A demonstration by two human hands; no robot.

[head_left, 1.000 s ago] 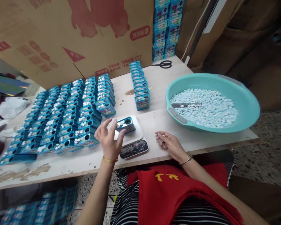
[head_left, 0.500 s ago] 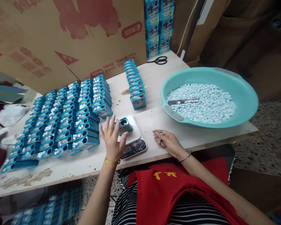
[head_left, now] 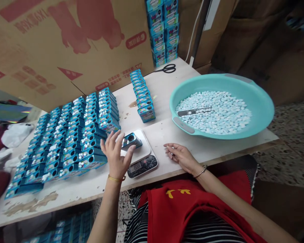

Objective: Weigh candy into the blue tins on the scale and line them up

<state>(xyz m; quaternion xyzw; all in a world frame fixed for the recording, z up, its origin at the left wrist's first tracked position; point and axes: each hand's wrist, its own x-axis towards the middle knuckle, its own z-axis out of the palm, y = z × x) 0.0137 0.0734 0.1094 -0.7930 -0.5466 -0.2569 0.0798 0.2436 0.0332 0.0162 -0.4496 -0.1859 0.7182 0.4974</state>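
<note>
1. The left hand (head_left: 116, 156) has its fingers spread and loose, fingertips just beside a small blue box (head_left: 131, 140); I cannot tell whether they touch it.
2. The box lies on the white plate of a scale (head_left: 141, 156) at the near edge of the table (head_left: 167, 130). Round holes show in its top face; what is in it cannot be seen.
3. The right hand (head_left: 181, 156) rests on the table right of the scale, fingers curled together; whether they pinch anything cannot be told.
4. A teal basin (head_left: 258, 108) on the right of the table holds a layer of small pale blue and white pellets (head_left: 218, 114), with a flat metal scoop (head_left: 194, 111) lying on them.
5. Left of the scale, rows of boxes (head_left: 73, 135) stand packed; white pellets show through the holes of many.
6. A single row (head_left: 142, 95) of the same boxes stands behind the scale, and a stack (head_left: 162, 32) rises at the back, printed "CARAMELO".
7. Scissors (head_left: 167, 69) lie near the stack.
8. A carton (head_left: 66, 44) behind the rows bears red printing, upside down and not readable.
9. The scale's display shows digits too small to read.
</note>
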